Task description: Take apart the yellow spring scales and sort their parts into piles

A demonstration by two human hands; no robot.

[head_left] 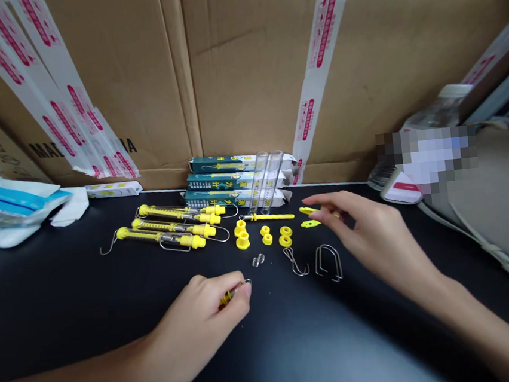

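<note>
My left hand [199, 322] is shut on a slim yellow part with a small metal ring at its tip [234, 292], near the table's middle. My right hand [367, 234] pinches a flat yellow plastic strip [310, 211] in its fingertips, and a small yellow-green piece [310, 223] lies just below. Three yellow-capped tubular spring scales [168, 229] with wire hooks lie side by side left of centre. Between my hands are yellow plastic rings [263, 235], a yellow rod [268, 216], small coil springs [257, 260], a wire hook [296, 262] and a U-shaped wire [328, 263].
Clear plastic tubes [265, 181] lean on stacked teal product boxes [235, 181] at the back of the black table [112, 301]. Taped cardboard [242, 66] rises behind. Blue-white packaging [8, 208] lies left; a beige bag [485, 211] and bottle [440, 107] sit right.
</note>
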